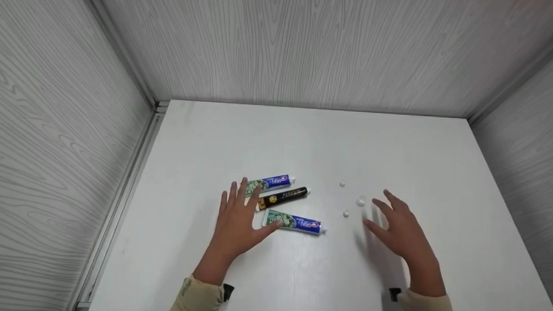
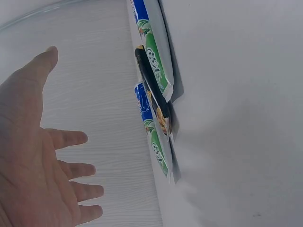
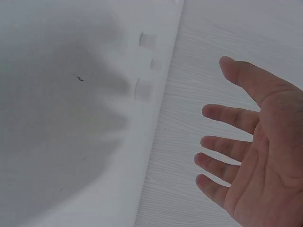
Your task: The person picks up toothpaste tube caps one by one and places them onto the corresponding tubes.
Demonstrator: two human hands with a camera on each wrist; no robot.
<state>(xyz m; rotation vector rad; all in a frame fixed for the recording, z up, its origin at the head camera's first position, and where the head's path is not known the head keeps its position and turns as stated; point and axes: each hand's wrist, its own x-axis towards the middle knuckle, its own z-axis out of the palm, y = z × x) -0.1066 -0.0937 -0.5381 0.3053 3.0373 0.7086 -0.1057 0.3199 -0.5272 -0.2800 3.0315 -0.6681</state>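
Three toothpaste tubes lie on the white table with their narrow white nozzles to the right: a rear blue-and-green tube (image 1: 278,182), a black tube (image 1: 286,197) and a front blue-and-green tube (image 1: 299,222). My left hand (image 1: 237,225) hovers over their left ends, fingers spread and holding nothing. In the left wrist view the palm (image 2: 38,165) is apart from the tubes. Three small white caps stand right of the tubes: a rear cap (image 1: 342,184), a larger cap (image 1: 361,201) and a front cap (image 1: 346,214). My right hand (image 1: 402,229), empty with loosely bent fingers, hangs just right of them.
The white table (image 1: 304,142) is bounded by a grey wood-grain back panel (image 1: 285,50), a left panel (image 1: 51,143) and a right panel (image 1: 531,113). A metal rail (image 1: 118,205) runs along the table's left edge.
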